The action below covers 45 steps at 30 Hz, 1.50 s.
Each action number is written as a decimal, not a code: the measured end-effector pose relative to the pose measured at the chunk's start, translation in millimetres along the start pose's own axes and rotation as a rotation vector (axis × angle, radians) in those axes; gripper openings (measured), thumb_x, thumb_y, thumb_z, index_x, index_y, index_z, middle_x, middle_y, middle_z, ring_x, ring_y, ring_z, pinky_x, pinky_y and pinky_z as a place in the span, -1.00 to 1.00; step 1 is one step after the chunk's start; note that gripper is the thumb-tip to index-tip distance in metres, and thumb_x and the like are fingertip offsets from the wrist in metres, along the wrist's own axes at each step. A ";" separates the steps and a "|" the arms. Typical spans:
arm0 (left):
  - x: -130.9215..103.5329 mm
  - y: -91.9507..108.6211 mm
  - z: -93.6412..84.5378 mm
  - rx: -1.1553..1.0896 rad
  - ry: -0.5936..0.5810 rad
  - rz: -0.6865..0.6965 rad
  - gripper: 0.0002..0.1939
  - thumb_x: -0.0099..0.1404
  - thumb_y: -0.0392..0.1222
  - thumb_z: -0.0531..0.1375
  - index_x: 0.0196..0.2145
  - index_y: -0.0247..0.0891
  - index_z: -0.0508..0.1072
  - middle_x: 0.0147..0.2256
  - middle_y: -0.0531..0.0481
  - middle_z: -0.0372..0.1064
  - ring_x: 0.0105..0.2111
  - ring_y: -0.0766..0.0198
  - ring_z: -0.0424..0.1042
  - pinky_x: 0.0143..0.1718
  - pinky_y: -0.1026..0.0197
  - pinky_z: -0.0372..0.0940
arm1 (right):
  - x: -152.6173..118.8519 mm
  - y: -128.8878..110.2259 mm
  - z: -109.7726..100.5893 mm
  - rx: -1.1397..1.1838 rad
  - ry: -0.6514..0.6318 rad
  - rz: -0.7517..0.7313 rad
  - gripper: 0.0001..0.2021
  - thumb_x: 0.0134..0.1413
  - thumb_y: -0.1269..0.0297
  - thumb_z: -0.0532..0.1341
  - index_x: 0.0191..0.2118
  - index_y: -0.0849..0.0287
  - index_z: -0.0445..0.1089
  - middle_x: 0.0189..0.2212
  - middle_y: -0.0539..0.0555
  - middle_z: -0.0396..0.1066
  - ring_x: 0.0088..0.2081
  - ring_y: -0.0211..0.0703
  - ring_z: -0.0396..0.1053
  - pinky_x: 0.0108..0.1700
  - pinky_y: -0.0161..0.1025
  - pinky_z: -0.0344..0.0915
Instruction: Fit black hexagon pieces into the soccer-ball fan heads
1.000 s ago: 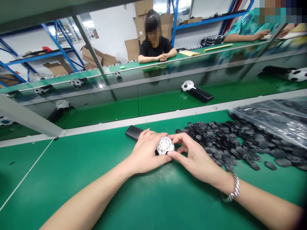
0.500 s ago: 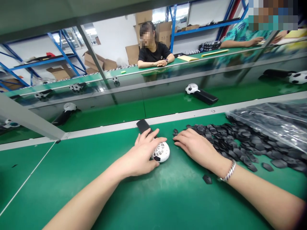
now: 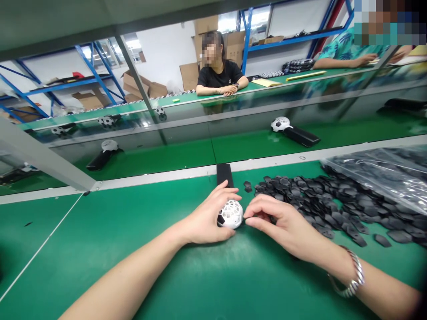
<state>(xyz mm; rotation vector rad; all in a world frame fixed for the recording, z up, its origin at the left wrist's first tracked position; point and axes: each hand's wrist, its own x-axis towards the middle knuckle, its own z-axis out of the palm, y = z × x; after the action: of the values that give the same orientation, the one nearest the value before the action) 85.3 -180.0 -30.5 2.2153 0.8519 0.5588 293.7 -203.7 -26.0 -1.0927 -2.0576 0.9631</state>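
Observation:
A small handheld fan with a white, football-patterned head [image 3: 232, 215] and a black handle [image 3: 224, 174] lies on the green work surface. Its handle points away from me, onto the metal rail. My left hand [image 3: 208, 217] curls round the head's left side, fingers above and thumb below. Just right of the head is my right hand [image 3: 283, 224], thumb and fingertips pinched together; anything between them is hidden. Behind and right of that hand lies a pile of small black pentagon-like pieces [image 3: 353, 200]. One loose piece [image 3: 247, 186] sits apart, near the handle.
A clear plastic bag [image 3: 383, 171] lies over the pile's far side. Beyond the metal rail [image 3: 173, 170], more fans [image 3: 300, 134] lie on a green belt. A slanted post [image 3: 46, 151] stands at left. Two people sit across the line.
My right hand has left the pile's edge and come to the fan head, fingers now pinched. The fan has turned, so its handle points straighter away. The view has shifted slightly.

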 end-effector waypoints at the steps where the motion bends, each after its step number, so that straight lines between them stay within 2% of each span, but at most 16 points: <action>1: 0.1 0.0 1.1 0.000 0.007 0.003 -0.34 -0.04 -0.33 0.24 0.03 -0.18 0.16 0.17 -0.13 0.01 0.25 0.05 -0.27 0.19 -0.12 -0.12 | -0.4 -2.1 1.8 0.010 -0.003 0.011 -0.90 0.11 0.29 0.12 -0.35 0.12 0.36 -0.43 0.01 0.34 -0.42 -0.20 0.26 -0.39 -0.26 0.23; 5: 1.1 1.4 3.4 -0.002 0.027 0.011 -0.36 -0.05 -0.33 0.25 0.02 -0.21 0.17 0.15 -0.15 0.05 0.25 0.05 -0.22 0.19 -0.11 -0.09 | 0.8 -4.2 8.1 0.058 -0.011 0.058 -0.91 0.12 0.30 0.11 -0.37 0.14 0.32 -0.47 -0.01 0.32 -0.44 -0.23 0.23 -0.41 -0.29 0.20; 10: 3.0 6.4 3.3 -0.023 0.049 -0.033 -0.41 -0.01 -0.14 0.30 -0.02 -0.18 0.21 0.09 -0.13 0.14 0.24 0.02 -0.17 0.17 -0.13 -0.07 | 5.5 -1.1 11.5 0.065 0.027 0.077 -0.89 0.07 0.28 0.16 -0.43 0.15 0.32 -0.45 0.00 0.27 -0.45 -0.24 0.20 -0.41 -0.28 0.18; 14: 4.2 10.7 5.5 -0.048 0.070 -0.086 -0.51 0.02 -0.25 0.26 -0.08 -0.18 0.24 0.01 -0.07 0.24 0.24 0.07 -0.20 0.20 -0.08 -0.10 | 10.9 -1.9 11.5 0.112 0.028 0.119 -0.89 0.03 0.29 0.18 -0.46 0.16 0.30 -0.49 -0.04 0.23 -0.48 -0.26 0.17 -0.44 -0.31 0.16; 21: 7.0 11.5 12.0 -0.086 0.098 -0.129 -0.53 -0.03 -0.33 0.26 -0.13 -0.19 0.27 -0.04 -0.05 0.26 0.24 0.07 -0.23 0.20 -0.06 -0.13 | 8.6 -2.7 14.8 0.138 0.006 0.193 -0.88 -0.01 0.33 0.18 -0.50 0.16 0.24 -0.57 -0.09 0.21 -0.51 -0.30 0.16 -0.49 -0.37 0.12; 23: 6.0 11.4 12.6 -0.087 0.100 -0.130 -0.52 -0.03 -0.34 0.26 -0.12 -0.20 0.26 -0.03 -0.07 0.24 0.24 0.06 -0.24 0.20 -0.05 -0.13 | 11.0 3.5 11.5 0.060 -0.021 0.164 -0.86 0.03 0.28 0.16 -0.49 0.16 0.24 -0.58 -0.09 0.24 -0.52 -0.30 0.19 -0.50 -0.38 0.15; 25: 4.3 11.3 12.5 -0.092 0.089 -0.144 -0.52 -0.02 -0.33 0.24 -0.11 -0.20 0.26 0.00 -0.09 0.22 0.25 0.07 -0.25 0.19 -0.06 -0.13 | 20.3 13.4 4.1 -0.125 0.002 0.127 -0.81 0.11 0.21 0.10 -0.46 0.16 0.26 -0.55 -0.06 0.28 -0.50 -0.28 0.24 -0.48 -0.37 0.19; 27: 2.5 10.6 11.8 -0.104 0.076 -0.154 -0.51 -0.01 -0.32 0.23 -0.09 -0.18 0.25 0.05 -0.09 0.18 0.25 0.08 -0.27 0.19 -0.06 -0.13 | 34.8 24.8 -4.8 -0.335 0.092 0.116 -0.79 0.16 0.19 0.04 -0.39 0.16 0.31 -0.45 0.02 0.34 -0.42 -0.21 0.29 -0.38 -0.30 0.25; 29: 1.4 9.5 10.9 -0.112 0.074 -0.157 -0.51 0.00 -0.31 0.23 -0.08 -0.17 0.25 0.10 -0.10 0.13 0.26 0.09 -0.28 0.19 -0.05 -0.13 | 48.7 34.3 -11.0 -0.462 0.168 0.123 -0.83 0.14 0.24 0.07 -0.29 0.19 0.35 -0.30 0.13 0.36 -0.27 -0.07 0.31 -0.22 -0.16 0.24; 31: 1.1 8.3 10.1 -0.113 0.084 -0.147 -0.50 -0.01 -0.30 0.24 -0.08 -0.19 0.25 0.10 -0.12 0.12 0.25 0.08 -0.27 0.19 -0.05 -0.13 | 55.8 39.9 -12.1 -0.526 0.168 0.103 -0.84 0.09 0.31 0.09 -0.26 0.21 0.38 -0.26 0.20 0.35 -0.18 0.05 0.28 -0.14 -0.06 0.20; 35: 2.7 5.9 9.9 -0.126 0.090 -0.095 -0.44 -0.07 -0.28 0.30 -0.07 -0.23 0.27 0.05 -0.14 0.21 0.24 0.01 -0.22 0.18 -0.07 -0.10 | 40.7 49.9 -7.2 -0.565 0.085 0.002 -0.80 0.09 0.36 0.03 -0.32 0.19 0.41 -0.35 0.16 0.36 -0.31 0.01 0.34 -0.23 -0.08 0.26; 38: 4.4 2.6 11.8 -0.131 0.108 -0.044 -0.39 -0.10 -0.24 0.33 -0.05 -0.23 0.28 -0.01 -0.13 0.27 0.23 0.00 -0.16 0.19 -0.06 -0.11 | 21.9 68.2 -9.6 -0.525 0.062 0.003 -0.74 0.09 0.24 0.05 -0.14 0.14 0.36 -0.26 0.15 0.38 -0.26 -0.01 0.36 -0.24 -0.14 0.30; 39: 4.6 1.5 13.0 -0.130 0.115 -0.027 -0.38 -0.11 -0.23 0.34 -0.05 -0.22 0.29 -0.03 -0.13 0.28 0.22 0.00 -0.13 0.20 -0.05 -0.14 | 18.0 73.9 -11.5 -0.483 0.034 0.031 -0.74 0.07 0.21 0.08 -0.14 0.12 0.36 -0.25 0.13 0.38 -0.24 -0.02 0.37 -0.24 -0.17 0.31; 42: 3.4 0.9 17.4 -0.113 0.142 -0.084 -0.36 -0.13 -0.18 0.35 -0.04 -0.18 0.30 0.06 -0.15 0.12 0.22 -0.03 -0.16 0.19 -0.07 -0.13 | 12.8 76.9 -17.5 -0.392 -0.032 0.099 -0.82 0.03 0.19 0.09 -0.31 0.08 0.39 -0.34 0.08 0.40 -0.32 -0.07 0.39 -0.31 -0.23 0.32; 45: 0.9 4.7 19.6 -0.101 0.196 -0.275 -0.29 -0.20 -0.11 0.37 -0.03 -0.14 0.30 0.15 -0.17 -0.17 0.22 -0.11 -0.27 0.13 -0.11 -0.03 | 10.6 55.7 -20.6 -0.351 -0.053 0.129 -0.79 0.07 0.12 0.06 -0.41 0.08 0.34 -0.44 0.03 0.36 -0.43 -0.13 0.35 -0.38 -0.24 0.28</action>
<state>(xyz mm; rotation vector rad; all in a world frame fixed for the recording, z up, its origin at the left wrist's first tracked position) 99.5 -190.7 -40.0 1.9322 1.1808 0.6755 328.0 -166.1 -58.3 -1.4063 -2.2787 0.7111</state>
